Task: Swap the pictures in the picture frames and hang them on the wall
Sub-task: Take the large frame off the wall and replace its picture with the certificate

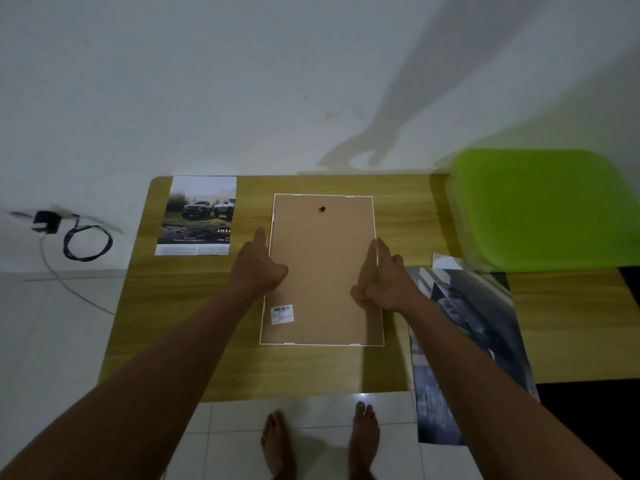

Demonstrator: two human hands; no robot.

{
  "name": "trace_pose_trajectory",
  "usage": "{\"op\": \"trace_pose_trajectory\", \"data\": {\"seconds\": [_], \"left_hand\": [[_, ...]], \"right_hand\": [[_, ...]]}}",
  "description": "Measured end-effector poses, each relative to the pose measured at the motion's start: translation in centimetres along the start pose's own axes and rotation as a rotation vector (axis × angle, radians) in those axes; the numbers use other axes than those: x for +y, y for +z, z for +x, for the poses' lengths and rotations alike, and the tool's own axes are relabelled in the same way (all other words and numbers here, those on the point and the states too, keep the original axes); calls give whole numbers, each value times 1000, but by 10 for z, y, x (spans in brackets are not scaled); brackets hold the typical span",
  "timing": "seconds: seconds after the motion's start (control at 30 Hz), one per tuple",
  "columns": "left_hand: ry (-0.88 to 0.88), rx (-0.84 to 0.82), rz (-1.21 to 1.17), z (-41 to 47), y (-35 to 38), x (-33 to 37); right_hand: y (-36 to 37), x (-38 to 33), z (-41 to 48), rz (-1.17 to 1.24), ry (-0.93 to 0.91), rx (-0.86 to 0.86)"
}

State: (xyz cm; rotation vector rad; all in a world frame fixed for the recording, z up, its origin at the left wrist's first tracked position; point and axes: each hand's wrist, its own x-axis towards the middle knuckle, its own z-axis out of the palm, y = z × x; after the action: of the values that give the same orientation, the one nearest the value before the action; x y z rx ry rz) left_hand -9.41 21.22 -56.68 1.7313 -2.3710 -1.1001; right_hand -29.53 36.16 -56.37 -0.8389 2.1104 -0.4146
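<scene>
A white picture frame (322,258) lies face down in the middle of the wooden table (194,323), its brown backing board up, with a barcode sticker near its lower left corner and a dark hanger hole near the top. My left hand (258,263) rests at the frame's left edge, fingers stretched along it and thumb on the backing. My right hand (379,275) lies against the right edge in the same way. A picture of two off-road cars (199,216) lies flat at the table's far left. A dark picture (464,341) hangs over the table's right front edge.
A bright green plastic lid or tray (543,209) stands at the far right of the table. A black charger with a coiled cable (69,233) lies on the tiled floor to the left. The white wall rises behind the table. My bare feet (318,441) stand at the table's front edge.
</scene>
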Motion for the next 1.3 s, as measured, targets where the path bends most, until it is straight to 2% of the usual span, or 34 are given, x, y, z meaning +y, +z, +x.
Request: {"op": "trace_pose_trajectory", "data": {"seconds": [0.1,0.23,0.33,0.53,0.77,0.9,1.03,1.13,1.3], "left_hand": [[40,3,32,4,1,-2],[20,9,164,8,3,1],[24,-63,298,11,5,6],[97,-146,524,20,8,14],[155,-107,566,18,6,20],[266,-241,739,32,3,23],[291,-306,791,40,6,28],[307,-344,723,41,8,24],[377,-300,612,41,2,12]], "right_hand": [[-2,-5,2,-76,-11,-41],[-1,-8,4,-178,-72,32],[-2,-14,5,-302,-127,69],[-3,-24,11,-469,-173,-48],[-8,-32,9,-480,-154,-52],[-10,-33,9,-486,-166,-44],[-13,-36,16,-509,-168,-30],[-9,-37,23,-516,-160,-68],[3,-23,33,-485,-166,-50]]}}
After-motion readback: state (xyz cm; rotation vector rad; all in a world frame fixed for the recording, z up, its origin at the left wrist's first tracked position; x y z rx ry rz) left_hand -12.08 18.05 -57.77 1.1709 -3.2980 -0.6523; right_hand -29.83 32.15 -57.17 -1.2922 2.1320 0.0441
